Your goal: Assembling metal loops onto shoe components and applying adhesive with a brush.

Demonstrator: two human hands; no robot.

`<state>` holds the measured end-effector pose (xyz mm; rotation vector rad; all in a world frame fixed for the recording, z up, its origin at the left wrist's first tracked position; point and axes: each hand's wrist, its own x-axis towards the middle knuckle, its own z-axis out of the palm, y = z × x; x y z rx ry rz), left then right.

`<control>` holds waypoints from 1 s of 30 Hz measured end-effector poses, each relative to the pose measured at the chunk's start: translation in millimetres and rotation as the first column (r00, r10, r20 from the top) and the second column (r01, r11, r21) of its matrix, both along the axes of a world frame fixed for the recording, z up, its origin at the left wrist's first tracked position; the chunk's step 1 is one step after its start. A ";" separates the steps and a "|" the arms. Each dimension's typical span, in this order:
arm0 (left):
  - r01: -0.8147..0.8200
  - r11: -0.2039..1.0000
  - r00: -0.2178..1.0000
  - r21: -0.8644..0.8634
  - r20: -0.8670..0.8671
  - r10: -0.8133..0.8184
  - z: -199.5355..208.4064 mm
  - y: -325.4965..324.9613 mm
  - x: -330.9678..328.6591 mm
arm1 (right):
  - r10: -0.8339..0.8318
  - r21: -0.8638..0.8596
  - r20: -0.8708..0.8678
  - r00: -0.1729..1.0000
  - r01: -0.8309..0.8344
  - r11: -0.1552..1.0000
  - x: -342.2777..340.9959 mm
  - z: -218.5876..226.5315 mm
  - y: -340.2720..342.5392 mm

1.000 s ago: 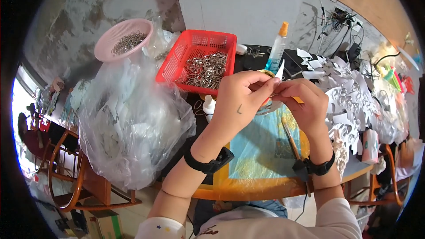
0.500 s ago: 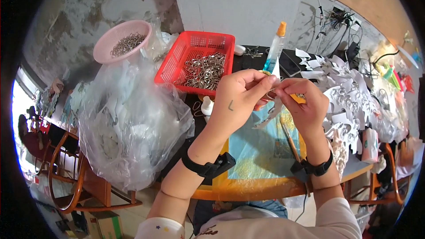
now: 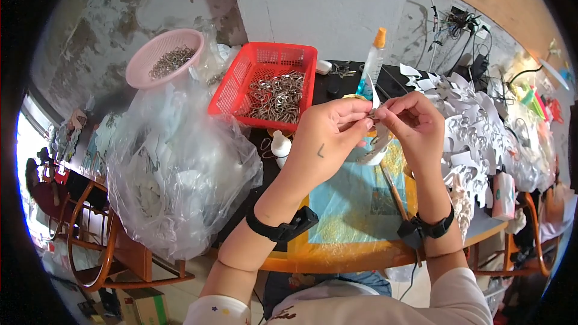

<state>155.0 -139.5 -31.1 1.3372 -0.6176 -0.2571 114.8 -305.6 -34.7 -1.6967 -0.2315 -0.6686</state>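
Both hands meet above the blue mat, their fingertips almost touching. My left hand is closed in a pinch, thumb against the fingers. My right hand pinches beside it with thumb and forefinger. A thin white cut-out piece with a ragged outline hangs below the fingertips. Something small and dark shows between the fingers, too small to name. Behind the hands stands a clear bottle with an orange cap and blue liquid.
A red basket and a pink basket hold metal clasps. Stuffed plastic bags fill the left. Near my left wrist is a white bottle. White cut-outs are heaped at right. A thin wooden-handled tool lies on the mat.
My right hand has shifted slightly up and turned. The white piece has swung round, now hanging nearer the right hand. The left hand has barely moved.
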 end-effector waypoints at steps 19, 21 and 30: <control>-0.191 0.977 0.960 -0.092 0.190 0.206 -10.8 -13.8 -6.9 | -0.099 -0.148 0.193 0.976 0.129 0.980 2.4 -6.6 4.0; -0.188 0.980 0.958 -0.069 0.205 0.198 -8.6 -14.3 -8.8 | -0.068 -0.096 0.161 0.985 0.084 0.992 1.9 -4.0 2.2; -0.225 0.973 0.945 0.042 0.252 0.208 -0.6 -8.0 -10.8 | 0.214 0.245 -0.117 0.970 -0.180 0.953 0.5 7.8 -6.1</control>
